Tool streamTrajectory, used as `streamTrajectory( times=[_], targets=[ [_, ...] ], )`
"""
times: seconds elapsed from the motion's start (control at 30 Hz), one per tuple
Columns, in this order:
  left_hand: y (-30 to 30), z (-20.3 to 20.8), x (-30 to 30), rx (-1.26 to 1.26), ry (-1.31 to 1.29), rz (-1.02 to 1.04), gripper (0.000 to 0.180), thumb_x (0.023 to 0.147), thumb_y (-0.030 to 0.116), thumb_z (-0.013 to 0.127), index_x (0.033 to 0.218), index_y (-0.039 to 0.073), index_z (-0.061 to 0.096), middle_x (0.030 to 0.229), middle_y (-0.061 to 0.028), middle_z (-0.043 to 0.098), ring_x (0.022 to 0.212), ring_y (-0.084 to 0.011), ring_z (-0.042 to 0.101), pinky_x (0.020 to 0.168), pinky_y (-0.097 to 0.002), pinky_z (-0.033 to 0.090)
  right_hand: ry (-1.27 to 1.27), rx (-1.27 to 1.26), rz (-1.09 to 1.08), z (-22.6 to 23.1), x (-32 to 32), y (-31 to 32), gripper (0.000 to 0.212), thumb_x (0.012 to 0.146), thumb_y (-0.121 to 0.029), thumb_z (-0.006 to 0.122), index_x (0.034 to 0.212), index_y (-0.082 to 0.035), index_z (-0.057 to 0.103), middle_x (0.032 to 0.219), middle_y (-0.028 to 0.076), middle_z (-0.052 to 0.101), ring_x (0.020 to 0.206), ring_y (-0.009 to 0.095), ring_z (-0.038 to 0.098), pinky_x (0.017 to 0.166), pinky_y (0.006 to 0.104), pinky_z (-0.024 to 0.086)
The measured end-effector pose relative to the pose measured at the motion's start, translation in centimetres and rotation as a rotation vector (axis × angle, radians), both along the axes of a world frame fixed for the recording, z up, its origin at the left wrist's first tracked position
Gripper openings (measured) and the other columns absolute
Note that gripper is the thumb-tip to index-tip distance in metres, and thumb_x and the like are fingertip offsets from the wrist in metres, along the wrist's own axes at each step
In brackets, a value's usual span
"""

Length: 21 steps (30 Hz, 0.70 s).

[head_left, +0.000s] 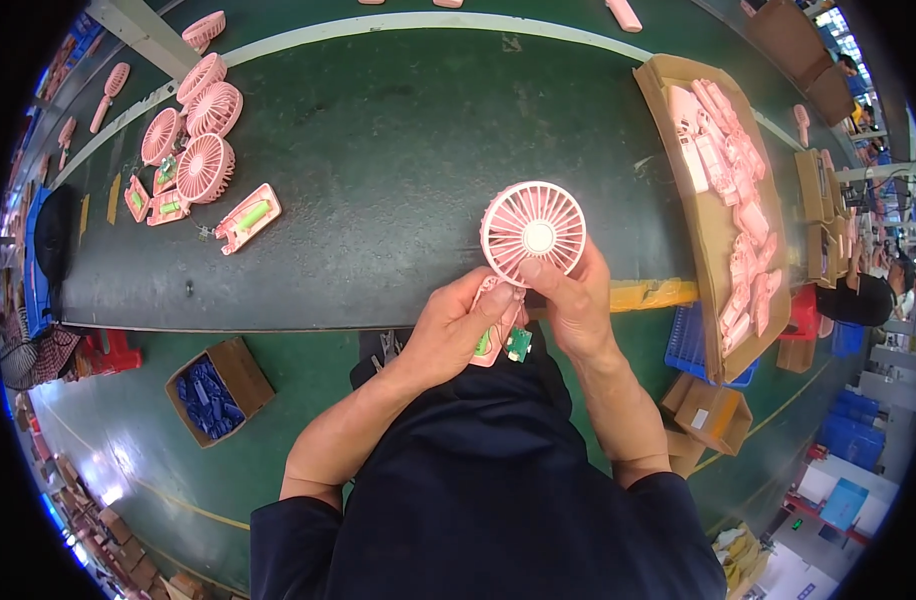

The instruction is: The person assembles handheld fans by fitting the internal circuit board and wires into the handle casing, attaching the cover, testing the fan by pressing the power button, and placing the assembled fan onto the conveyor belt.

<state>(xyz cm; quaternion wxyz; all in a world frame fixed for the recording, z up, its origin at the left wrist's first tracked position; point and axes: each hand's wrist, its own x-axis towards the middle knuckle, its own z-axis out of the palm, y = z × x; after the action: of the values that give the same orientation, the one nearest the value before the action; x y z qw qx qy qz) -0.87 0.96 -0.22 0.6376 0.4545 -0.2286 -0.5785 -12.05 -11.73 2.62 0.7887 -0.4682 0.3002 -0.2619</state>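
Over the near edge of the dark green table, my right hand point(575, 300) grips a round pink fan head point(506, 213), its thumb on the slatted grille. Just left of it, my left hand point(446, 330) is closed on a pink handle shell point(491, 352). A green cell shows inside that shell, and a small green circuit board point(519, 344) hangs beside it. The two pink parts meet between my thumbs; my fingers hide how they join.
At the table's left lie several pink fan heads point(206, 168) and an opened handle with a green cell point(248, 218). On the right, a cardboard tray point(690, 250) holds many pink shells. Below the table are a box of blue pieces point(240, 372) and a blue crate point(684, 335).
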Motion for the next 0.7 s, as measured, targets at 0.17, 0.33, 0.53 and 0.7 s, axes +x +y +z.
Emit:
streamTrajectory(
  times=[0.17, 0.33, 0.53, 0.7],
  targets=[
    [0.6, -0.2, 0.3, 0.013, 0.025, -0.035, 0.034, 0.11, 0.03, 0.053, 0.12, -0.001, 0.063, 0.094, -0.0047, 0.069, 0.083, -0.0091, 0.064, 0.074, -0.0255, 0.053, 0.001, 0.014, -0.005, -0.2, 0.0, 0.3, 0.051, 0.086, -0.008, 0.08, 0.129, 0.004, 0.055, 0.117, 0.012, 0.068, 0.105, 0.016, 0.067, 0.094, 0.0315, 0.054],
    [1.2, 1.0, 2.1, 0.065, 0.042, -0.22, 0.036, 0.11, 0.029, 0.052, 0.12, -0.002, 0.067, 0.106, -0.0064, 0.072, 0.096, -0.0114, 0.067, 0.086, -0.027, 0.055, 0.033, -0.03, 0.125, 0.6, -0.5, -0.3, 0.053, 0.085, -0.008, 0.083, 0.129, 0.002, 0.056, 0.117, 0.01, 0.068, 0.104, 0.015, 0.067, 0.09, 0.0301, 0.055],
    [1.2, 1.2, 1.8, 0.085, 0.034, -0.101, 0.035, 0.11, 0.027, 0.052, 0.12, -0.004, 0.066, 0.104, -0.0073, 0.073, 0.094, -0.0116, 0.068, 0.084, -0.0275, 0.056, 0.011, -0.19, 0.066, -0.6, -0.3, 0.3, 0.058, 0.089, -0.014, 0.081, 0.137, 0.003, 0.051, 0.119, 0.011, 0.068, 0.107, 0.017, 0.066, 0.093, 0.0312, 0.054],
    [1.3, -0.2, 2.1, 0.087, 0.0, 0.135, 0.035, 0.11, 0.024, 0.05, 0.122, -0.007, 0.063, 0.108, -0.0153, 0.073, 0.095, -0.0196, 0.072, 0.086, -0.0333, 0.06, 0.248, -1.074, 0.012, 1.2, -3.2, 0.7, 0.045, 0.08, -0.004, 0.083, 0.121, 0.001, 0.066, 0.094, 0.01, 0.066, 0.084, 0.02, 0.068, 0.074, 0.0328, 0.057]
  ],
)
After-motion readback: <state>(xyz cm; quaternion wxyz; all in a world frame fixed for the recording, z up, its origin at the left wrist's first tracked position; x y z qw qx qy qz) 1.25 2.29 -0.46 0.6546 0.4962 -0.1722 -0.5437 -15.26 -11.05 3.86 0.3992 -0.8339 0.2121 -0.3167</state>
